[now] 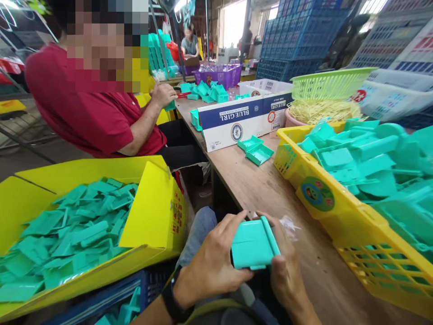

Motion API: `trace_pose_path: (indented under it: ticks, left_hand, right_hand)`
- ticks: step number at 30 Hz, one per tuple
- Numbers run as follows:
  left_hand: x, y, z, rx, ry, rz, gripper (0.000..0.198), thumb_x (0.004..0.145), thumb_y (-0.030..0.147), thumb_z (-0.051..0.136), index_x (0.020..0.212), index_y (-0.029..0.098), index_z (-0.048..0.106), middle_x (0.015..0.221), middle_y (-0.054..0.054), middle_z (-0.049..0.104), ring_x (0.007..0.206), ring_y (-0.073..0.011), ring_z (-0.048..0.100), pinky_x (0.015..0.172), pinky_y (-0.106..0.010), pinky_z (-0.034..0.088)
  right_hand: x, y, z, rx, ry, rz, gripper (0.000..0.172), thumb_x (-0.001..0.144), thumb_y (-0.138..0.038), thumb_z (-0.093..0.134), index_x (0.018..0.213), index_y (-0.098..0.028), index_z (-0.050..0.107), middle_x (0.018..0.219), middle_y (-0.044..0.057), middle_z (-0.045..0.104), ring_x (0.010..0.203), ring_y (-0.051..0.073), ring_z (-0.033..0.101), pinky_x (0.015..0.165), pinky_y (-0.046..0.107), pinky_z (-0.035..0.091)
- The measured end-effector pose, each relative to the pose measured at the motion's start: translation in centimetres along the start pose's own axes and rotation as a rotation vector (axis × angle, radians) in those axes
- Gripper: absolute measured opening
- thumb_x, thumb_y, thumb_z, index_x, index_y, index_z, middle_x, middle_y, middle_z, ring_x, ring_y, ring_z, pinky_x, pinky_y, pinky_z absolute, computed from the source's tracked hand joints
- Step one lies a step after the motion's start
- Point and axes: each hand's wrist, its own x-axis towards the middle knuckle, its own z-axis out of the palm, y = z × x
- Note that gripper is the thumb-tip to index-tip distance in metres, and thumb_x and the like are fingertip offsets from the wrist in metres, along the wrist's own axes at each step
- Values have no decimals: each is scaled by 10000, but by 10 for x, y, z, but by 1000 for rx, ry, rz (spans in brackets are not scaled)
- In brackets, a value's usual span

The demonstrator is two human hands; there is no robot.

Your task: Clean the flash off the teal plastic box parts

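Both my hands grip one flat teal plastic part [253, 245] at the near edge of the wooden table [270, 189], above my lap. My left hand [216, 259] is closed on its left side, thumb on top. My right hand [286, 266] is closed on its right edge, where a raised ridge runs. A bit of clear plastic film [288, 223] lies just beyond my right hand.
A yellow box [154, 212] of flat teal pieces stands at my left. A yellow basket [324, 203] of teal parts fills the right. Two teal trays [256, 150] lie by a Blue Girl carton [233, 122]. A person in a red shirt [84, 104] works across the left.
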Motion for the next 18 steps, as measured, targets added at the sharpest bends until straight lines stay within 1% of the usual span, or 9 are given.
trace_pose_path:
  ticks: [1,2,4,5,8,10,13,16,18]
  left_hand:
    - [5,2,-3,27,-51,9,845,707,205,827,1486,148,506,1373,-182,664,1271,-402,649,1218,-646,450]
    - [8,4,-5,59,-84,25,737,711,196,770,1414,126,559,1307,-178,686,1213,-392,666,1208,-643,456]
    - [10,6,-6,104,-104,78,559,742,248,681,1279,107,613,1198,-177,701,1122,-383,674,1165,-647,475]
    - [9,6,-6,106,-108,100,508,759,272,642,1239,110,615,1166,-177,701,1083,-376,674,1109,-629,514]
    - [2,1,-2,75,-94,121,441,767,273,587,1191,152,583,1098,-146,699,985,-333,674,909,-504,596]
    - [-5,-4,3,58,-75,132,475,734,245,607,1202,186,552,1095,-114,698,984,-309,680,904,-459,597]
    - [-17,-10,8,44,-11,158,486,685,218,613,1165,219,535,1065,-86,697,967,-293,690,874,-423,601]
    - [-32,-19,7,65,30,90,388,736,222,584,1123,231,566,1044,-76,712,964,-281,716,874,-397,609]
    - [-47,-31,-3,59,27,-43,401,768,270,583,1167,231,604,1089,-83,741,1004,-282,743,898,-372,621]
  right_hand:
    - [0,-4,0,-41,-23,-46,788,1008,-851,236,1488,-284,497,1373,122,671,1211,334,681,974,483,515]
    - [0,-8,1,-93,-47,-95,774,1016,-836,267,1515,-276,459,1393,130,655,1238,337,667,1002,487,495]
    - [0,-16,3,-200,-89,-176,784,1015,-818,341,1544,-242,397,1405,152,643,1274,352,650,1046,499,456]
    - [0,-19,3,-245,-104,-206,779,1021,-806,347,1538,-225,385,1391,161,653,1271,357,655,1051,502,442]
    - [0,-25,3,-335,-129,-265,680,1066,-724,291,1474,-192,399,1288,157,710,1178,341,704,1010,483,428]
    - [0,-28,0,-339,-145,-298,621,1083,-663,291,1438,-168,413,1223,149,730,1111,317,726,973,449,442]
    - [0,-31,3,-310,-157,-327,560,1084,-609,361,1407,-156,432,1182,134,731,1081,306,723,962,431,448]
    - [-5,-32,27,-224,-192,-330,515,1076,-614,390,1339,-182,490,1116,103,728,1026,310,720,947,464,447]
    - [-12,-25,56,-152,-233,-308,596,1047,-720,363,1270,-199,550,1059,88,731,967,314,723,910,490,467]
